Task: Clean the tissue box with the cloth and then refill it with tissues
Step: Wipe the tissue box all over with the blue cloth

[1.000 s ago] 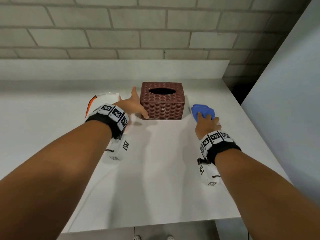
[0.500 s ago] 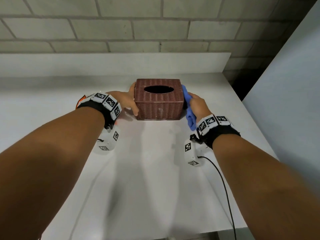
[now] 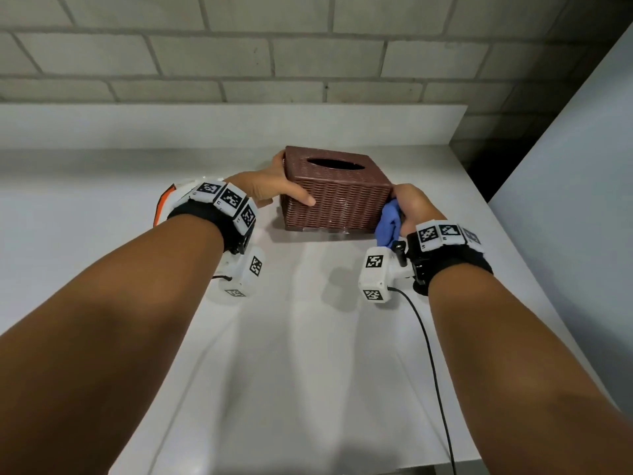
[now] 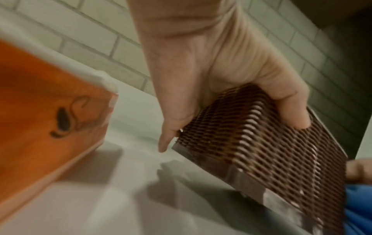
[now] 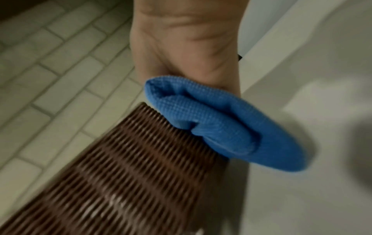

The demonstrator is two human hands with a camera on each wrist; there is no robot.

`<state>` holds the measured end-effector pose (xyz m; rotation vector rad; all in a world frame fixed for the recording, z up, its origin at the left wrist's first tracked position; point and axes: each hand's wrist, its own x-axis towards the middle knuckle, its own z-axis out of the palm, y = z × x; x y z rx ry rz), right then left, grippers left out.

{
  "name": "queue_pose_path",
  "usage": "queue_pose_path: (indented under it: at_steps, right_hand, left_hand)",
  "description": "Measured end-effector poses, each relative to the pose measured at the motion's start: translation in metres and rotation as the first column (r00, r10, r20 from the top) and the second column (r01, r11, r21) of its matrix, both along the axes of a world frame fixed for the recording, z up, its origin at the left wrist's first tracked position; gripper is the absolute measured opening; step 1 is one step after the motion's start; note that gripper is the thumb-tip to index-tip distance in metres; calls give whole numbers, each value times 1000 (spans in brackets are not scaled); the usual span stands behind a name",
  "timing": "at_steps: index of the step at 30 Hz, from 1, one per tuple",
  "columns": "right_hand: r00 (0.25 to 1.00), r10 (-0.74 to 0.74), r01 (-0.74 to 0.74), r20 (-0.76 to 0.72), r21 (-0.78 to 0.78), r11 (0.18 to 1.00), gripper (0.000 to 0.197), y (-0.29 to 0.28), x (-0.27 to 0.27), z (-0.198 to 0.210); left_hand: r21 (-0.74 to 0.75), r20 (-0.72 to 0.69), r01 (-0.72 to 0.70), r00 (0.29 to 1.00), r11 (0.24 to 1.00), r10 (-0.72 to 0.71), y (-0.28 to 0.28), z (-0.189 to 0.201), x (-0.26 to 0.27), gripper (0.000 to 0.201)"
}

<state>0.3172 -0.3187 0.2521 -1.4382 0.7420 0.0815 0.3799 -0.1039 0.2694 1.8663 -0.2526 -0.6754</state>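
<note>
A brown woven tissue box (image 3: pixel 337 197) with an oval slot on top sits tilted on the white table (image 3: pixel 308 337), its near left corner raised. My left hand (image 3: pixel 274 186) grips its left end, thumb on the front face and fingers behind; the left wrist view shows the same box (image 4: pixel 271 151) under my left hand (image 4: pixel 221 79). My right hand (image 3: pixel 409 205) holds a bunched blue cloth (image 3: pixel 388 226) against the box's right end. The right wrist view shows that cloth (image 5: pixel 225 124) pressed on the box's (image 5: pixel 130 174) edge. An orange-and-white tissue pack (image 4: pixel 46 111) lies left of the box.
A grey brick wall (image 3: pixel 274 53) and a low white ledge (image 3: pixel 222 125) back the table. A pale panel (image 3: pixel 565 200) stands along the right side. A black cable (image 3: pixel 435 371) trails from my right wrist over the near table surface. The tissue pack (image 3: pixel 168 197) peeks out behind my left wrist.
My right hand picked the blue cloth off the table and brought it to the box's right end. My left hand closed round the left end, and the box turned and tipped.
</note>
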Motion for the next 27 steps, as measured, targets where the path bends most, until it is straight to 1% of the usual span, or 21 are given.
queue_pose_path:
  at_steps: [3, 4, 6, 7, 9, 10, 11, 13, 14, 16, 17, 19, 21, 23, 24, 26, 27]
  right_hand:
    - [1000, 20, -20, 5, -42, 999, 46, -12, 1, 4]
    - [1000, 11, -11, 24, -30, 999, 41, -13, 1, 4]
    - [998, 6, -5, 62, -21, 1000, 23, -11, -3, 6]
    - [997, -8, 8, 76, -4, 1000, 23, -8, -5, 8]
    - [992, -9, 11, 126, -12, 1000, 29, -4, -9, 10]
    - [989, -12, 18, 148, -42, 999, 30, -1, -11, 11]
    - [985, -20, 35, 170, -86, 996, 30, 2, -14, 15]
    - [972, -20, 81, 233, -255, 964, 27, 10, -17, 22]
    - [963, -10, 106, 270, -345, 933, 25, 14, -19, 26]
    - [943, 23, 152, 332, -489, 859, 37, 24, -25, 33]
    - [937, 45, 162, 347, -543, 824, 43, 31, -30, 36]
    - [934, 104, 156, 343, -650, 744, 49, 48, -38, 41]
    - [949, 169, 93, 267, -749, 656, 52, 67, -46, 43]
    - [958, 235, -4, 164, -812, 583, 53, 85, -50, 40]
    - [958, 270, -61, 101, -844, 533, 54, 92, -51, 37]
    - [946, 321, -175, -43, -902, 395, 54, 99, -51, 32]
    - [938, 332, -211, -104, -929, 305, 54, 100, -51, 32]
  left_hand:
    - [-71, -7, -41, 999, 997, 40, -4, 6, -14, 67]
    - [-102, 0, -45, 999, 994, 45, -6, 6, -18, 54]
    - [-176, 12, -49, 999, 983, 52, -9, 2, -23, 32]
    - [-217, -1, -68, 998, 974, 69, -9, 0, -24, 24]
    - [-244, -22, -116, 993, 963, 114, -9, 0, -29, 15]
    - [-243, -36, -140, 990, 960, 135, -8, 0, -31, 14]
    - [-243, -46, -159, 987, 957, 153, -8, -1, -32, 16]
    - [-247, -78, -206, 978, 947, 192, -7, -2, -36, 24]
    - [-257, -103, -232, 972, 938, 212, -7, -2, -40, 27]
    - [-302, -171, -279, 957, 912, 236, -7, -5, -43, 31]
    - [-328, -199, -305, 948, 894, 250, -8, -6, -46, 30]
    - [-359, -223, -332, 938, 873, 265, -10, -3, -55, 29]
    - [-370, -249, -329, 936, 869, 248, -12, -4, -60, 39]
    - [-383, -276, -321, 934, 866, 225, -12, -4, -63, 48]
    - [-383, -296, -330, 929, 863, 224, -12, -4, -63, 50]
    - [-364, -311, -346, 920, 865, 237, -9, -7, -63, 51]
    - [-353, -317, -350, 917, 868, 241, -7, -9, -63, 52]
